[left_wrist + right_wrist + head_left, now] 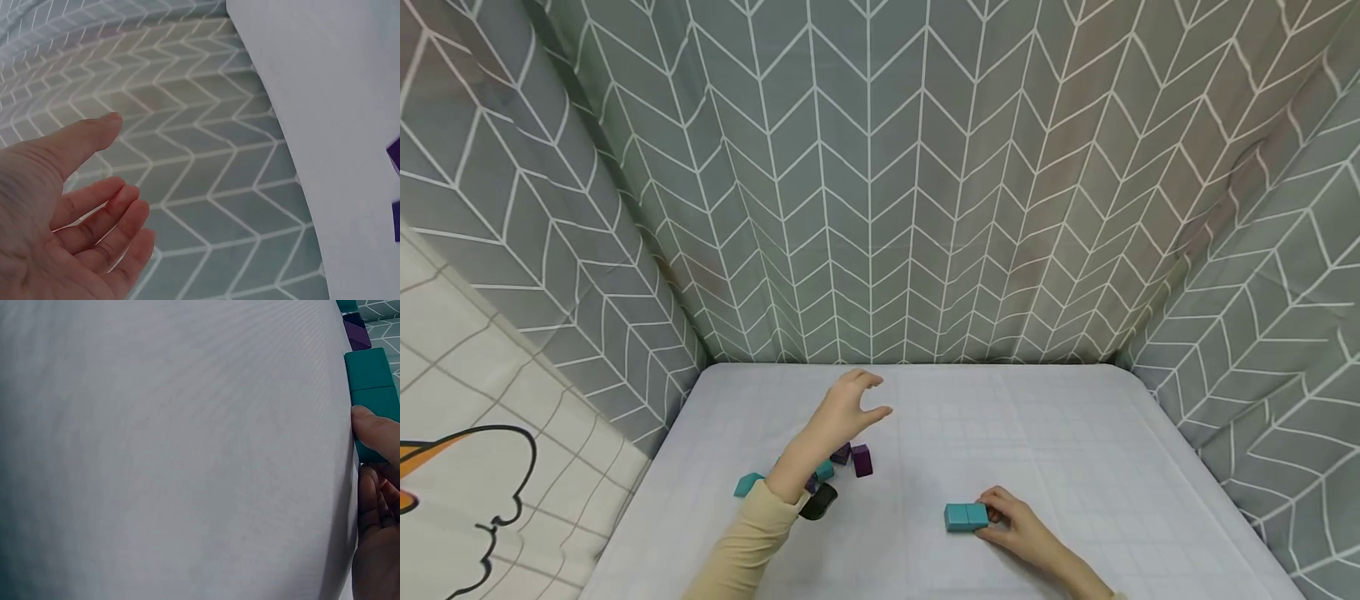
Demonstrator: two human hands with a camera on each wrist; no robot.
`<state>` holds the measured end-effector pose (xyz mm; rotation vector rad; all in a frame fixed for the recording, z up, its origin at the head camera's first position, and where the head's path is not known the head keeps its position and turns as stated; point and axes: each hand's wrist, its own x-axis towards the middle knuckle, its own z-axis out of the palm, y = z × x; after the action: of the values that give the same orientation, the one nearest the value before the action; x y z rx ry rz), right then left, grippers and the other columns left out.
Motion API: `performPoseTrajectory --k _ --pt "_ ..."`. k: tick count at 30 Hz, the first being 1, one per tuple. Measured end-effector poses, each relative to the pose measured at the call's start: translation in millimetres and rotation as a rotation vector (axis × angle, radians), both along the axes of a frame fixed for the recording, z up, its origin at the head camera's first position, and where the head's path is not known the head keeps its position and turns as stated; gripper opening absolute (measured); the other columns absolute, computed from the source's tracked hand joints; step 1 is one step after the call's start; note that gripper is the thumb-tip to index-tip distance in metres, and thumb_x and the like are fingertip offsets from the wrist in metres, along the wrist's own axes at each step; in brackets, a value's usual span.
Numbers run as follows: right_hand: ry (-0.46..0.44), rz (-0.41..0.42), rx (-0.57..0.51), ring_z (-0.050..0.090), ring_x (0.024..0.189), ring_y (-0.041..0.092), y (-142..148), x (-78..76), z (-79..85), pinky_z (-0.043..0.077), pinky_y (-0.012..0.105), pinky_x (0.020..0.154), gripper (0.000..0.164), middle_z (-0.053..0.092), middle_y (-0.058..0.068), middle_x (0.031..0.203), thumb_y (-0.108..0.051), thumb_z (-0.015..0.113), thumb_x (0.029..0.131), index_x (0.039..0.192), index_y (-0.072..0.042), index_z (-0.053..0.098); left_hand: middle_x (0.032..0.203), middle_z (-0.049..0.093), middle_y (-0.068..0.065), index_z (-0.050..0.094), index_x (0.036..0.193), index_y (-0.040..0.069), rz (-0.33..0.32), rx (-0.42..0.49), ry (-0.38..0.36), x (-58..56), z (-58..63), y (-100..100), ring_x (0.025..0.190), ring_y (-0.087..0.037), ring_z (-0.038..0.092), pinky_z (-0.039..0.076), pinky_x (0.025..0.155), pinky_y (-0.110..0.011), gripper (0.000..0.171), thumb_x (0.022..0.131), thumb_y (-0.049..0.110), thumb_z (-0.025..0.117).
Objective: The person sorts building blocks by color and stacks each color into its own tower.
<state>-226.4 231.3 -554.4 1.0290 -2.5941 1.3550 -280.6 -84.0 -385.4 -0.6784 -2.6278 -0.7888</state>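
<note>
Teal blocks (966, 517), two side by side and touching: pinched in the right-hand grip (1018, 527) at the near part of the table (1075, 442), just right of its middle. Had the thumb at the near side of the right one, fingers at the far side. Could not quite tell from these angles whether flat on the table or slightly raised. Held the left-hand grip (846, 408) out over the farther part, thumb spread well apart from lightly bent fingers. Saw a purple block (862, 460) just right of the left forearm (793, 467), near a darker purple piece (841, 454) and a small teal piece (824, 470). Noted a black object (818, 502) by the cuff, a lone teal block (748, 484) left of the forearm, and a patterned grey curtain (850, 208) behind.
</note>
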Motion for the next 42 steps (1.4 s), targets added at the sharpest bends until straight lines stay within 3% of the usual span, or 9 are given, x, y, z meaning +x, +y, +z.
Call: performPoseTrajectory --k 4,9,15,21,27,31,37,42 --pt "0.000 -0.006 0.003 0.049 0.075 0.007 0 -1.5 0.2 0.044 0.020 0.064 0.027 0.052 0.000 0.095 -0.013 0.071 0.073 0.097 -0.008 0.058 0.102 0.058 -0.008 0.059 0.106 0.002 0.064 0.056 0.001 -5.6 -6.6 -22 0.093 -0.022 0.055 0.047 0.078 -0.033 0.041 0.074 0.023 0.073" --pt "0.003 -0.013 0.005 0.049 0.074 0.008 0 -2.8 -0.7 0.044 0.020 0.063 0.027 0.052 -0.001 0.094 -0.015 0.071 0.073 0.097 -0.009 0.058 0.099 0.059 -0.011 0.060 0.103 0.000 0.119 0.104 -0.056 -6.5 -20.0 -43 0.091 -0.026 0.055 0.047 0.078 -0.037 0.039 0.073 0.021 0.073" --pt "0.003 -0.010 0.001 0.048 0.075 0.006 -1 -1.6 -0.4 0.044 0.019 0.063 0.027 0.053 0.001 0.094 -0.013 0.071 0.074 0.097 -0.008 0.058 0.094 0.059 -0.014 0.060 0.101 -0.004 0.172 0.110 -0.142 -3.5 -46.0 -61 0.089 -0.029 0.055 0.046 0.076 -0.039 0.039 0.072 0.019 0.073" --pt "0.000 -0.022 0.010 0.048 0.075 0.005 -1 -0.7 -1.8 0.044 0.019 0.063 0.028 0.052 0.000 0.095 -0.015 0.071 0.073 0.097 -0.008 0.058 0.094 0.060 -0.013 0.061 0.100 -0.004 0.209 0.079 -0.205 5.0 -73.1 -70 0.087 -0.027 0.056 0.047 0.074 -0.038 0.038 0.072 0.020 0.073" --pt "-0.037 -0.029 0.043 0.048 0.076 0.005 0 -1.1 -1.8 0.044 0.019 0.065 0.028 0.051 -0.003 0.098 -0.023 0.068 0.077 0.100 -0.010 0.058 0.092 0.060 -0.013 0.061 0.099 -0.005 0.217 0.082 -0.281 15.2 -90.9 -74 0.083 -0.028 0.057 0.048 0.069 -0.036 0.039 0.072 0.020 0.073" --pt "-0.036 -0.035 0.040 0.049 0.075 0.010 -2 1.2 3.1 0.044 0.020 0.065 0.028 0.052 0.001 0.097 -0.017 0.069 0.076 0.101 -0.008 0.058 0.091 0.060 -0.014 0.060 0.099 -0.007 0.221 0.047 -0.320 19.5 -101.5 -74 0.083 -0.027 0.056 0.048 0.070 -0.036 0.039 0.072 0.019 0.073" --pt "-0.044 -0.032 0.044 0.050 0.074 0.016 -10 12.4 29.3 0.045 0.022 0.064 0.029 0.053 0.008 0.096 -0.005 0.070 0.073 0.099 0.001 0.058 0.086 0.059 -0.014 0.061 0.093 -0.007 0.223 -0.029 -0.287 22.1 -116.3 -74 0.081 -0.026 0.053 0.047 0.069 -0.036 0.038 0.070 0.019 0.074" --pt "-0.040 -0.033 0.037 0.050 0.074 0.016 -9 9.7 22.4 0.045 0.022 0.064 0.029 0.053 0.008 0.096 -0.005 0.070 0.073 0.099 0.000 0.058 0.081 0.057 -0.009 0.062 0.085 -0.003 0.236 -0.067 -0.213 20.2 -125.4 -71 0.079 -0.024 0.052 0.046 0.067 -0.035 0.029 0.068 0.016 0.075"
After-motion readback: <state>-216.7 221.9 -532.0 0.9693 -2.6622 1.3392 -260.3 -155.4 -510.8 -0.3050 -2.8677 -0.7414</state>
